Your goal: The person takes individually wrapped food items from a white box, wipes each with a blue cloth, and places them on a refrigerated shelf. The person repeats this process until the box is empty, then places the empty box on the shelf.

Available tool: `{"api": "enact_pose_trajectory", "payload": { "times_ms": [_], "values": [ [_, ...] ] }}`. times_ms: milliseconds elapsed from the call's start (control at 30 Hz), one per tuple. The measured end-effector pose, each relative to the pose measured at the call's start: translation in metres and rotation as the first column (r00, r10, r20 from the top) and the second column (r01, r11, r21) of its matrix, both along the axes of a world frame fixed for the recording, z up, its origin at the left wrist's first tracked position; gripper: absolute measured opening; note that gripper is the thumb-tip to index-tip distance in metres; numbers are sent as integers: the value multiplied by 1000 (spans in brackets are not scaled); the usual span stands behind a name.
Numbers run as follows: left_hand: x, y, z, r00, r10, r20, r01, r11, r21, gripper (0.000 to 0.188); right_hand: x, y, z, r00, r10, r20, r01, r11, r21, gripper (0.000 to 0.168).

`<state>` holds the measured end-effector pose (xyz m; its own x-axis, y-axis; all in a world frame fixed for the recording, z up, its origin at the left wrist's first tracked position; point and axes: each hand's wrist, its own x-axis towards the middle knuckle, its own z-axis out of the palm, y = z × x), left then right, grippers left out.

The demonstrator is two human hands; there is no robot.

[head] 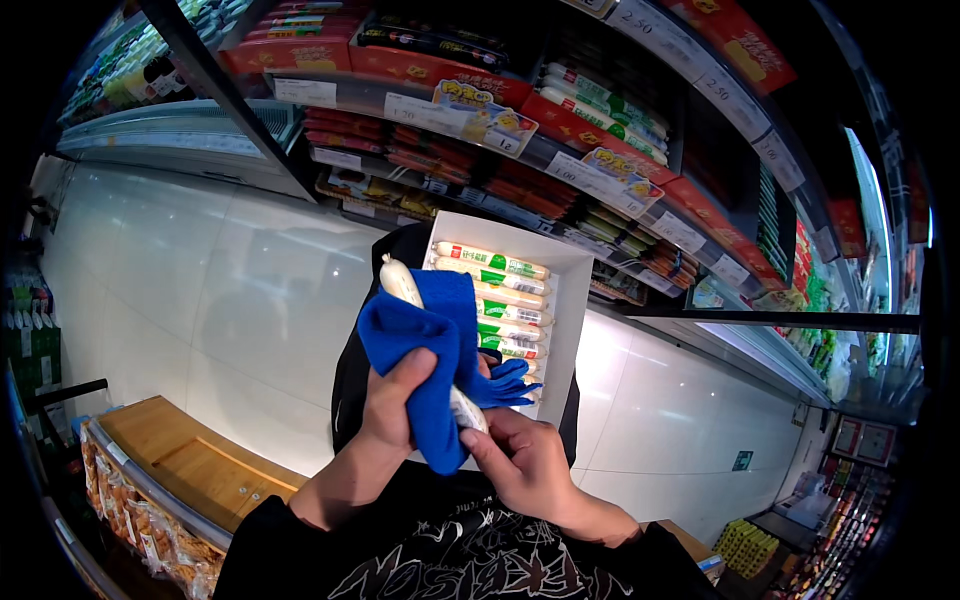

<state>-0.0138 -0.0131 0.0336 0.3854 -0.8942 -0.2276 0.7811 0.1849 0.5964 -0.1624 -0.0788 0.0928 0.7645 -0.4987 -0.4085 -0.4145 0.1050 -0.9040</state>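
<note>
My left hand (399, 397) grips a blue cloth (429, 337) that is folded around the middle of a white packaged sausage (401, 281). The sausage's tied end sticks out at the upper left of the cloth. At its lower end, my right hand (525, 457) pinches the sausage between thumb and fingers. Beneath both hands, an open white cardboard box (568, 300) holds a row of similar sausages (491, 260) in white and green wrappers. The cloth and hands hide part of that row. A loose, ruffled edge of the cloth hangs over the box.
Ahead stands a shelf unit with price tags (424, 112), red display boxes (480, 86) and packaged sausages (600, 109). Pale floor tiles (277, 262) extend on both sides. A wooden display table (191, 450) with bagged snacks (139, 517) is at lower left, egg trays (745, 547) at lower right.
</note>
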Motion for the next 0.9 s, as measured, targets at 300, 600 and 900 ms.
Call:
{"api": "enact_pose_trajectory", "payload": {
  "times_ms": [300,600,900],
  "values": [
    [13,-14,-2,996,5,-91,-9,999,-41,55,3,-6,-10,989,74,129,5,850,-527,17],
    [2,-7,6,998,56,8,-57,992,109,42,25,-9,-15,982,-7,190,149,646,-748,10],
    [-6,-6,12,987,-36,158,15,992,129,42,21,-59,-7,888,-239,392,379,864,-332,23]
  ]
}}
